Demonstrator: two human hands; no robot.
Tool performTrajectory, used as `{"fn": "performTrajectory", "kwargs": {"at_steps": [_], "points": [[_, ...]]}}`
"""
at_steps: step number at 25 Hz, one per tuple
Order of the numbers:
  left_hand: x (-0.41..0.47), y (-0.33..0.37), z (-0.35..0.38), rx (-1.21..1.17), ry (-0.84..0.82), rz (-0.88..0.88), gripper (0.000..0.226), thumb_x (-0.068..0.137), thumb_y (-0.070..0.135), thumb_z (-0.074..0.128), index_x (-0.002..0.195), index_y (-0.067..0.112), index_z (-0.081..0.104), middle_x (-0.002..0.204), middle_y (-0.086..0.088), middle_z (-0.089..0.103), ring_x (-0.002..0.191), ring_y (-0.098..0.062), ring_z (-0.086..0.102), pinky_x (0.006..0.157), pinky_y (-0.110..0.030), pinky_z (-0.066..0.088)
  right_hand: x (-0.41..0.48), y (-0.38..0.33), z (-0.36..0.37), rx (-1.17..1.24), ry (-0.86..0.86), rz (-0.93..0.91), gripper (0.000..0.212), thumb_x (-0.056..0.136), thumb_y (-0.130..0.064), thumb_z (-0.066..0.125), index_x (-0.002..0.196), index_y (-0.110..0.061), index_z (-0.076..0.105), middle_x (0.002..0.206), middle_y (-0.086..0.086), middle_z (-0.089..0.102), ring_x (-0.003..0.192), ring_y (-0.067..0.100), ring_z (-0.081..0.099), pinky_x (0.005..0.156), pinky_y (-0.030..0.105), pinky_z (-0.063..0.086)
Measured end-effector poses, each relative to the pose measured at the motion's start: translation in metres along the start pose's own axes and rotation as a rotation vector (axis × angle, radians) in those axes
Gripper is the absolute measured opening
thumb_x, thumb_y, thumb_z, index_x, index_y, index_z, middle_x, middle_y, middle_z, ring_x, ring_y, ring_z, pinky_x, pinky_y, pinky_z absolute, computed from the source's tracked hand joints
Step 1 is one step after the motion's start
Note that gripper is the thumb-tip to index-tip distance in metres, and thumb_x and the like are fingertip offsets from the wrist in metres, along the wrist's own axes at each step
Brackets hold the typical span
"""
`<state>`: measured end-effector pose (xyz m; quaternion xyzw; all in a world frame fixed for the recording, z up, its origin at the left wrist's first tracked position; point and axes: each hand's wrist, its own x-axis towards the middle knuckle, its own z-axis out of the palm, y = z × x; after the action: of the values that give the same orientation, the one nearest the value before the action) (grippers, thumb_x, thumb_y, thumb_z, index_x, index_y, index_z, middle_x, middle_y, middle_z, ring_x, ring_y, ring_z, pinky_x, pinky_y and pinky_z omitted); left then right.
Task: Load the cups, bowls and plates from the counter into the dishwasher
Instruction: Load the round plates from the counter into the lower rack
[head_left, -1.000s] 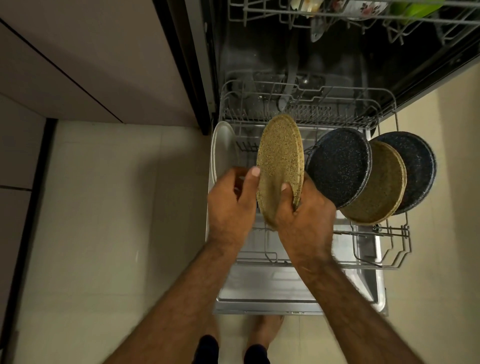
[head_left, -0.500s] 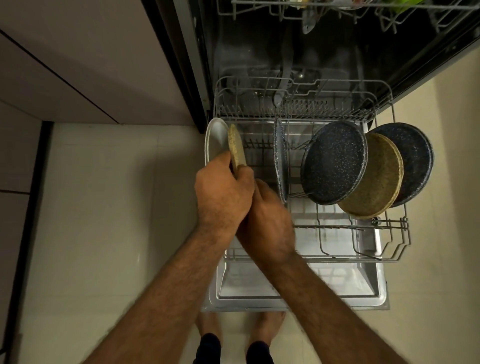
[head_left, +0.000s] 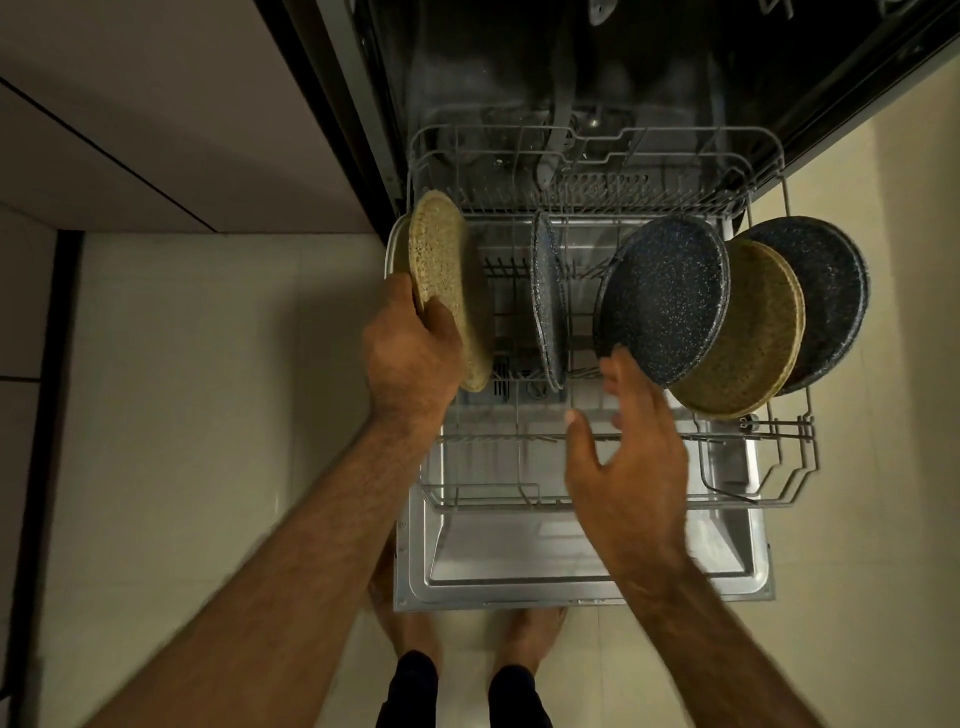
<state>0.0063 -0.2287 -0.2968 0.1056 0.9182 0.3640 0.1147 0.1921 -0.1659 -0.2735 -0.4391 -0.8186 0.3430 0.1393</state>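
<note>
Pale floor tiles (head_left: 208, 415) are seen around the open dishwasher (head_left: 519, 78), with its lower rack (head_left: 753, 499) set out over the lowered door (head_left: 571, 582). A tan speckled plate (head_left: 441, 260) is gripped at its lower edge by the left hand (head_left: 410, 358) and held upright at the rack's left end, just beside a pale plate (head_left: 396, 249). The right hand (head_left: 628, 467) is held open above the rack, fingers spread, nothing grasped, close to a leaning dark plate (head_left: 665, 301). A thin dark plate (head_left: 545, 301) is stood on edge mid-rack. A second tan plate (head_left: 753, 338) and a far dark plate (head_left: 826, 291) are leaned at the right.
</note>
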Motion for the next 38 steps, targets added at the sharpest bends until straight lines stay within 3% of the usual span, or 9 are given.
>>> {"fn": "performTrajectory", "kwargs": {"at_steps": [2,5,9,15,20,30,34,36,38], "points": [[0.000,-0.004,0.007,0.025,-0.035,-0.027,0.019,0.102,0.022,0.056,0.109,0.005,0.057,0.074,0.008,0.049,0.061,-0.011,0.049,0.051,-0.013,0.033,0.004,0.009,-0.008,0.023,0.036,0.029,0.065,0.093,-0.019,0.067,0.152,-0.019,0.038,0.144,0.003,0.054,0.124,0.023,0.057,0.099,0.049,0.052],[-0.003,-0.008,0.017,0.065,-0.094,-0.035,0.018,0.101,0.022,0.057,0.114,0.008,0.056,0.084,-0.002,0.062,0.075,-0.024,0.064,0.061,-0.029,0.051,0.012,0.020,-0.015,0.058,0.058,0.081,0.064,0.093,-0.016,0.069,0.150,-0.019,0.041,0.141,0.000,0.056,0.120,0.019,0.059,0.095,0.050,0.054],[-0.007,-0.008,0.020,0.144,-0.124,-0.058,0.027,0.100,0.018,0.057,0.125,0.009,0.053,0.100,-0.012,0.069,0.091,-0.032,0.069,0.073,-0.034,0.052,0.018,0.025,-0.018,0.095,0.076,0.093,0.064,0.092,-0.014,0.069,0.150,-0.017,0.042,0.139,0.001,0.057,0.121,0.013,0.056,0.096,0.049,0.055],[-0.013,-0.004,0.014,0.188,-0.107,0.059,0.065,0.096,0.024,0.064,0.153,0.015,0.035,0.127,-0.014,0.063,0.104,-0.032,0.068,0.088,-0.045,0.059,0.017,0.020,-0.024,0.081,0.075,0.060,0.064,0.092,-0.012,0.068,0.150,-0.014,0.041,0.141,0.002,0.056,0.122,-0.001,0.048,0.100,0.044,0.053],[-0.022,-0.002,0.006,0.260,-0.089,0.154,0.067,0.094,0.021,0.067,0.153,0.007,0.037,0.140,-0.018,0.051,0.115,-0.035,0.061,0.092,-0.041,0.053,0.011,0.020,-0.027,0.098,0.080,0.016,0.064,0.092,-0.010,0.067,0.150,-0.013,0.041,0.142,0.005,0.056,0.127,0.011,0.053,0.100,0.046,0.052],[-0.034,-0.003,0.002,0.243,-0.129,0.240,0.068,0.093,0.020,0.068,0.154,0.015,0.038,0.153,-0.012,0.043,0.127,-0.033,0.057,0.098,-0.042,0.054,0.003,0.026,-0.027,0.093,0.050,-0.043,0.064,0.093,-0.013,0.066,0.151,-0.014,0.039,0.143,0.003,0.055,0.130,0.017,0.052,0.100,0.048,0.052],[-0.041,-0.004,0.003,0.298,-0.133,0.292,0.074,0.092,0.025,0.069,0.156,0.017,0.034,0.162,-0.013,0.031,0.143,-0.035,0.041,0.108,-0.051,0.048,0.002,0.024,-0.028,0.009,0.018,-0.104,0.063,0.093,-0.015,0.065,0.151,-0.014,0.039,0.145,0.006,0.052,0.132,0.019,0.050,0.109,0.039,0.046],[-0.046,-0.003,0.003,0.375,-0.132,0.352,0.080,0.090,0.029,0.070,0.158,0.018,0.029,0.164,-0.015,0.025,0.150,-0.037,0.028,0.115,-0.057,0.038,0.004,0.022,-0.030,-0.075,-0.026,-0.132,0.066,0.093,-0.017,0.066,0.152,-0.015,0.037,0.147,0.008,0.049,0.134,0.020,0.046,0.111,0.028,0.037],[-0.052,0.000,0.002,0.461,-0.152,0.379,0.087,0.090,0.034,0.069,0.161,0.019,0.021,0.167,-0.016,0.018,0.154,-0.037,0.018,0.121,-0.058,0.028,0.007,0.020,-0.031,-0.135,-0.065,-0.159,0.069,0.091,-0.017,0.068,0.152,-0.016,0.037,0.149,0.009,0.046,0.134,0.021,0.044,0.110,0.028,0.036]]}}
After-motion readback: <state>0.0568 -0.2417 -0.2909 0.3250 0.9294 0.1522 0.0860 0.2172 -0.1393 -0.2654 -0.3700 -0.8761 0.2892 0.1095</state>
